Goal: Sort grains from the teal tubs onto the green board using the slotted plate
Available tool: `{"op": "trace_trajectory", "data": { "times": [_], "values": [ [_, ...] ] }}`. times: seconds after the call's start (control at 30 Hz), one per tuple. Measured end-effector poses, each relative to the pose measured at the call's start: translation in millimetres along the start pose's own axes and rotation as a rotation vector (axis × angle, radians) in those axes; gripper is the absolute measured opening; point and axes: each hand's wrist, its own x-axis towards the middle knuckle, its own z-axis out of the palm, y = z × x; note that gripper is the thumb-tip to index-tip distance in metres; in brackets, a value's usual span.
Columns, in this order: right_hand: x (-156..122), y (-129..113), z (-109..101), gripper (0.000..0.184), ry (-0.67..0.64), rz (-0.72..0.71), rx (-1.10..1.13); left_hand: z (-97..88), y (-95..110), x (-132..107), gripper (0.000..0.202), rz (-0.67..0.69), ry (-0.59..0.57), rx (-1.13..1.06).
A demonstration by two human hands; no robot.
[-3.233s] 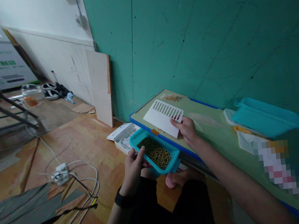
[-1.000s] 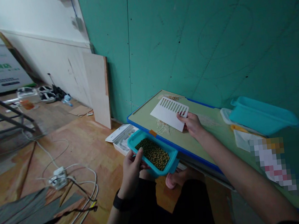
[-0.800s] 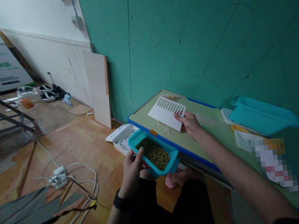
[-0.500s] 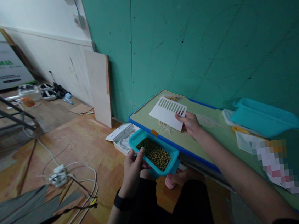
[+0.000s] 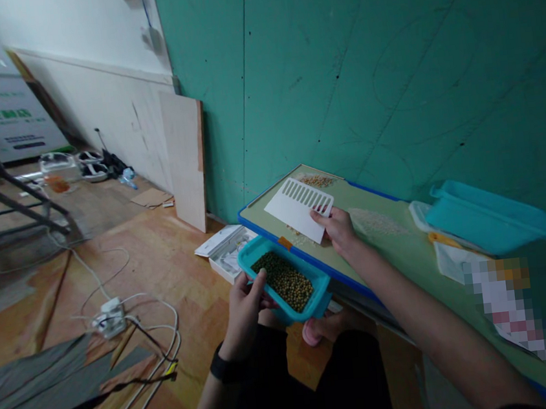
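Here on the head view, the left hand [image 5: 247, 301] has the turquoise tray [image 5: 318, 282], thumb over the near rim, the other fingers partly hidden beneath. Inside, a bed of grains [image 5: 288, 281], dark green at one end and tan at the other! The tray sits just beside the blue edge of the surface [image 5: 415, 261], near a strip of orange tape [image 5: 285, 243].

Across to the right hand [image 5: 340, 228]: fingers closed on one corner of a white slotted scraper [image 5: 294, 215], its slots lined up toward the wall. Is it touching down? Can't tell from here. Loose grains [image 5: 300, 235] peek out by its lower edge, a yellowish pile [image 5: 317, 180] lies in the far corner, and a pale scatter [image 5: 377, 221] spreads beyond the wrist. Further along, a turquoise bin [image 5: 491, 214] stands by the green wall [image 5: 317, 63].
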Motion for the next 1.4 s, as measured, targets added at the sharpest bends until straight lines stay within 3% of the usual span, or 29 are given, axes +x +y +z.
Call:
{"op": "trace_trajectory", "data": {
  "times": [0.23,0.57,0.87,1.4],
  "values": [
    [-15,6,12,0.047,0.048,-0.096,-0.095,-1.3,-1,0,0.045,0.015,0.003,0.020],
    [-29,-1,7,0.043,0.042,-0.195,-0.175,-4.0,5,3,0.048,-0.011,0.015,0.014],
    [-40,-4,16,0.044,0.037,-0.183,-0.207,-4.3,25,9,0.040,0.009,0.009,0.059],
    [-43,-7,22,0.041,0.010,-0.168,-0.161,0.0,18,10,0.045,0.010,-0.026,0.072]
  ]
}}
